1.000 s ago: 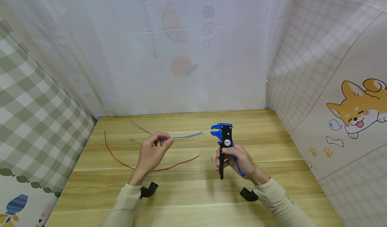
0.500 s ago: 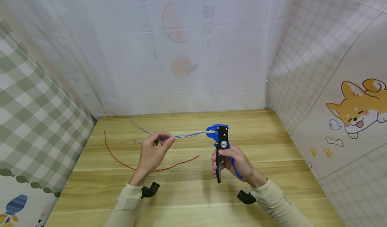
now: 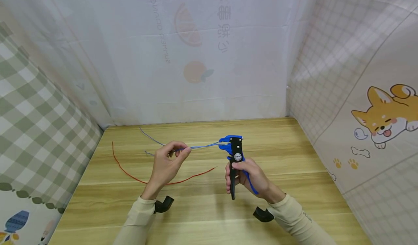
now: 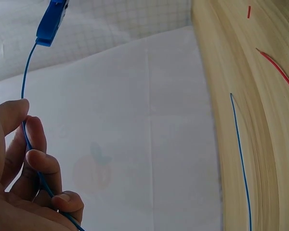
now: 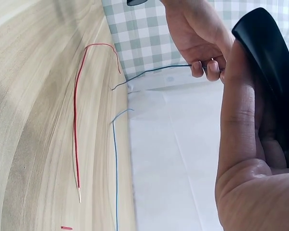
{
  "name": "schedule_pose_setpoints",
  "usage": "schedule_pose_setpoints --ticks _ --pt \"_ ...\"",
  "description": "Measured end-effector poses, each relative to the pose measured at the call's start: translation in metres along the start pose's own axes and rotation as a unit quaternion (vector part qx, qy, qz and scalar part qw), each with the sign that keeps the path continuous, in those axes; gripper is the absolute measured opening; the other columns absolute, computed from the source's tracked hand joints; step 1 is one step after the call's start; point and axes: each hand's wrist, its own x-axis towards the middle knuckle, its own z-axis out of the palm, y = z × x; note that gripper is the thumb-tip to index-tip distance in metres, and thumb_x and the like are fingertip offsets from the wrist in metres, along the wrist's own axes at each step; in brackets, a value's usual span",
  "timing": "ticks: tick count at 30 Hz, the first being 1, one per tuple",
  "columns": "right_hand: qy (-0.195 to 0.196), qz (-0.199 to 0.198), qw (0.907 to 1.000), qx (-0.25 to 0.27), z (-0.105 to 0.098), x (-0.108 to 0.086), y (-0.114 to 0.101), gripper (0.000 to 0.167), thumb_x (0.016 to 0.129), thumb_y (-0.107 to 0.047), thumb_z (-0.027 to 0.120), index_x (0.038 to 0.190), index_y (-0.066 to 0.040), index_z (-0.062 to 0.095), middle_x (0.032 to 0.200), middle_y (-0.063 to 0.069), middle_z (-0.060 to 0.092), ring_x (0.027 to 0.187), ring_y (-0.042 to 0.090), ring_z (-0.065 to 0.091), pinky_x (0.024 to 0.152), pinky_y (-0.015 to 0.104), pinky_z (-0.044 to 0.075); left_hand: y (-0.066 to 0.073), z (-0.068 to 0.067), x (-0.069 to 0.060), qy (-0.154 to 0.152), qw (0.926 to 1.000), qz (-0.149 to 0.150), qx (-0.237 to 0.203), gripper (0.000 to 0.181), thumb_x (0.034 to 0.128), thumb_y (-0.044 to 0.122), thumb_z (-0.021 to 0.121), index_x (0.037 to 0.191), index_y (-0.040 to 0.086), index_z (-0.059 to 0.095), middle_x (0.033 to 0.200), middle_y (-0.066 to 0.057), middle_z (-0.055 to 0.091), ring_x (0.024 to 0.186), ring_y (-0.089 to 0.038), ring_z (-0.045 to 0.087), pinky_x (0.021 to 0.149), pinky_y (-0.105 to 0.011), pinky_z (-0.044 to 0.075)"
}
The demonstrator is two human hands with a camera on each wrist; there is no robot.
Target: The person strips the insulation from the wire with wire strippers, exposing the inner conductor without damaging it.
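Note:
A blue wire (image 3: 204, 146) is pinched between the thumb and fingertips of my left hand (image 3: 168, 165). Its right end lies between the blue jaws of a wire stripper (image 3: 237, 149), which my right hand (image 3: 251, 176) grips by its handles. In the left wrist view the wire (image 4: 25, 72) runs from the left hand (image 4: 24, 159) up to the tool's blue tip (image 4: 50, 26). The right wrist view shows the right hand (image 5: 250, 144) round the black handle (image 5: 269, 53). Another blue wire (image 3: 151, 135) passes behind the left hand.
A red wire (image 3: 192, 177) with a bare end curves across the wooden table (image 3: 196, 208), passing behind the left wrist. In the left wrist view a small red piece (image 4: 249, 12) lies on the table. White curtain (image 3: 245, 74) stands behind; black mounts (image 3: 164, 204) hang at both wrists.
My right hand has moved left with the stripper, and its jaws now stand around the blue wire's end. The left hand has shifted slightly right, still pinching the wire.

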Motion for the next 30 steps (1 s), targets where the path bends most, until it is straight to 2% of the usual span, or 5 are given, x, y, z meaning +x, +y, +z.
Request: schedule_pose_setpoints --ticks 9,16,22,30 --pt "-0.002 -0.002 1.0 -0.004 0.0017 0.0007 0.0006 0.037 0.118 -0.011 0.032 0.11 -0.006 0.068 0.094 -0.001 0.078 0.083 0.017 0.079 0.082 0.04 0.07 0.0003 0.0017 -0.0001 -0.004 1.0 0.009 0.0 0.011 0.1015 0.003 0.083 0.1 0.014 0.081 0.081 0.0 0.066 0.077 -0.007 0.054 0.065 -0.04 0.039" --pt "0.004 0.001 0.9999 -0.011 0.002 0.0016 0.0022 0.036 0.118 -0.013 0.033 0.108 -0.007 0.068 0.092 -0.001 0.078 0.081 0.016 0.078 0.08 0.039 0.07 -0.0005 0.0034 -0.0013 -0.003 0.9998 0.017 0.005 0.013 0.1001 0.002 0.084 0.099 0.015 0.081 0.083 0.0 0.069 0.077 -0.008 0.054 0.068 -0.024 0.036" --pt "0.011 0.005 0.9997 -0.02 0.0031 0.0012 0.0026 0.038 0.12 -0.016 0.033 0.104 -0.008 0.066 0.088 -0.003 0.076 0.076 0.013 0.077 0.075 0.037 0.069 -0.0026 0.004 -0.0021 -0.004 0.9996 0.028 0.009 0.013 0.0996 0.001 0.083 0.1 0.014 0.081 0.082 -0.001 0.069 0.077 -0.009 0.054 0.069 -0.025 0.038" --pt "0.036 0.022 0.9986 -0.032 0.0052 0.0015 0.0025 0.037 0.12 -0.02 0.036 0.098 -0.007 0.063 0.081 -0.004 0.073 0.07 0.013 0.073 0.068 0.035 0.066 -0.0019 0.003 -0.002 -0.012 0.9998 0.017 0.003 0.011 0.1009 0.004 0.083 0.1 0.014 0.081 0.082 0.0 0.069 0.078 -0.007 0.054 0.071 -0.023 0.038"
